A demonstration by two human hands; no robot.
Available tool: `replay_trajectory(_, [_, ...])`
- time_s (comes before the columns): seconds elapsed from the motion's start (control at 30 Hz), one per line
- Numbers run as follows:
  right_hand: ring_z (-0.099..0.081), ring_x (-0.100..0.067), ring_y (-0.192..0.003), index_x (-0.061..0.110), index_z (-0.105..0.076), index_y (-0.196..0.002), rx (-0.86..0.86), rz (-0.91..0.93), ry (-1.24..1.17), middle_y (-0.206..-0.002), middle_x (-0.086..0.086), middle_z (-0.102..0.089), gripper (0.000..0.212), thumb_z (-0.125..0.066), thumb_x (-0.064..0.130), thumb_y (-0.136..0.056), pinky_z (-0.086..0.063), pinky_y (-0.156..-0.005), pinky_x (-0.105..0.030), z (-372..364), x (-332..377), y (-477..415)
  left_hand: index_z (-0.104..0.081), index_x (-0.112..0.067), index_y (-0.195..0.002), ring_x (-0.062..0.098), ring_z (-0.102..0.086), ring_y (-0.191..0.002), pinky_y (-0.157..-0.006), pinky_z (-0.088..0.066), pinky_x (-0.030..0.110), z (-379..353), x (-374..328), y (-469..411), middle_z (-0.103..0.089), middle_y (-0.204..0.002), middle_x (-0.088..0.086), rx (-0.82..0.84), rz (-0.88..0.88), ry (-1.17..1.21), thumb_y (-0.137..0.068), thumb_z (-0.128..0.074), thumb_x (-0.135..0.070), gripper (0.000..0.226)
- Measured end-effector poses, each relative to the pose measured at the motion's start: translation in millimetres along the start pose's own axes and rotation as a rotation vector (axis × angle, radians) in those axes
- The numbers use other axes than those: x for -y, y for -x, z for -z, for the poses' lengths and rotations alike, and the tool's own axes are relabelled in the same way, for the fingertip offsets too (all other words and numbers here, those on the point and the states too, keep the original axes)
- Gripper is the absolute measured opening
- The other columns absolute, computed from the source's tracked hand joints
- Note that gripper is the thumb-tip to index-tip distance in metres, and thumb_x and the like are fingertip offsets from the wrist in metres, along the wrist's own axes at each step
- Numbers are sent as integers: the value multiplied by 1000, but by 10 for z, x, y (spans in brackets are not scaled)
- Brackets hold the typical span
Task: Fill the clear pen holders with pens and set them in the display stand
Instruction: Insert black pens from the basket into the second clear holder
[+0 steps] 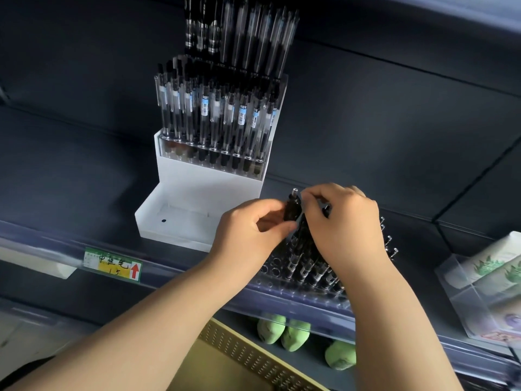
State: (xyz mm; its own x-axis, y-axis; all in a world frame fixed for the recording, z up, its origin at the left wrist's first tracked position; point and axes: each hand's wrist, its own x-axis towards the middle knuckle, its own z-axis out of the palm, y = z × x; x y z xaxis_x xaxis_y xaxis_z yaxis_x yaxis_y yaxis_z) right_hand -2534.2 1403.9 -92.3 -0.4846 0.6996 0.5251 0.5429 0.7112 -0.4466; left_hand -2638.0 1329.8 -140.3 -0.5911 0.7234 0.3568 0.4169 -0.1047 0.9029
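A white display stand [194, 187] sits on the dark shelf, its upper tiers packed with upright black pens [214, 114] and its lowest tray bare. To its right a clear pen holder [284, 280] with rows of holes lies at the shelf's front edge, partly filled with black pens. My left hand [251, 227] pinches a bundle of black pens [293, 207] above that holder. My right hand [344, 221] grips the same bundle from the right and hides most of it.
A price label [112, 265] with a red arrow sits on the shelf's front rail. A clear box of tissue packs [490, 280] stands at the right. Green soft items [284, 331] and a perforated yellow panel [248, 359] lie on the shelf below.
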Motion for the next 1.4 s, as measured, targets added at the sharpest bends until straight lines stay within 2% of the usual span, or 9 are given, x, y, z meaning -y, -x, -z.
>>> replay_trajectory(0.17, [-57, -26, -86, 17, -72, -82, -4, 29, -3, -79, 4, -70, 13, -60, 12, -85, -46, -77, -49, 58, -17, 40, -72, -24, -94, -2, -63, -74, -71, -48, 9, -56, -10, -37, -71, -81, -10, 9, -14, 28, -73, -77, -14, 24])
replay_trajectory(0.3, [-57, -24, -86, 18, -71, -80, -20, 36, -2, -80, 6, -70, 13, -61, 14, -86, -45, -78, -48, 119, -28, 56, -73, -22, -90, -5, -62, -72, -67, -43, 3, -72, 19, -58, -69, -78, -14, -23, -40, -21, -70, -79, -14, 22])
replay_trajectory(0.53, [-57, -23, -89, 17, -71, -84, -44, 10, 11, -82, 6, -69, 12, -60, 14, -87, -45, -82, -48, 206, -105, 65, -71, -23, -87, -5, -59, -69, -65, -45, 4, -156, 203, -55, -64, -72, -17, 119, 85, -229, -73, -76, -23, 14])
replay_trajectory(0.77, [-57, -25, -91, 16, -72, -86, -40, 23, 2, -83, 5, -70, 12, -60, 15, -88, -45, -82, -47, 222, -110, 71, -69, -21, -87, -5, -57, -68, -63, -40, -1, -159, 239, -82, -63, -73, -15, 131, 90, -307, -73, -77, -28, 17])
replay_trajectory(0.9, [-57, -26, -86, 15, -71, -82, -36, 78, -10, -78, 4, -69, 13, -60, 12, -87, -46, -79, -47, 232, -39, 107, -69, -21, -94, -2, -61, -74, -69, -41, -1, -86, 229, -66, -67, -81, -13, 149, 79, -294, -73, -78, -23, 23])
replay_trajectory(1.07, [-56, -29, -77, 11, -71, -79, -90, 240, 16, -73, -2, -69, 16, -56, 13, -86, -47, -69, -43, 212, 93, 347, -68, -16, -102, -1, -56, -72, -69, -35, -5, 137, 170, 102, -61, -83, -12, 87, -61, -361, -80, -67, -7, 24])
replay_trajectory(1.23, [-58, -28, -76, 4, -70, -86, -42, 413, -60, -84, -5, -69, 20, -53, 15, -90, -48, -71, -37, 65, 127, 898, -67, -19, -100, 6, -52, -84, -72, -36, 13, 250, 220, 541, -58, -92, -9, 123, -158, -441, -82, -59, -4, 24])
replay_trajectory(1.3, [-58, -29, -76, 4, -70, -85, 52, 363, -65, -80, -6, -68, 20, -54, 15, -89, -49, -69, -38, -8, 70, 1177, -67, -18, -103, 9, -51, -90, -77, -36, 17, 265, 294, 723, -60, -100, -4, 147, -174, -506, -82, -60, -4, 26])
replay_trajectory(1.4, [-56, -29, -77, 7, -69, -81, 250, 163, -32, -75, -6, -67, 13, -58, 11, -86, -49, -67, -39, -134, -71, 1612, -68, -9, -101, 24, -58, -96, -84, -44, 29, 279, 451, 1013, -64, -101, 6, 191, -252, -559, -79, -61, 3, 26])
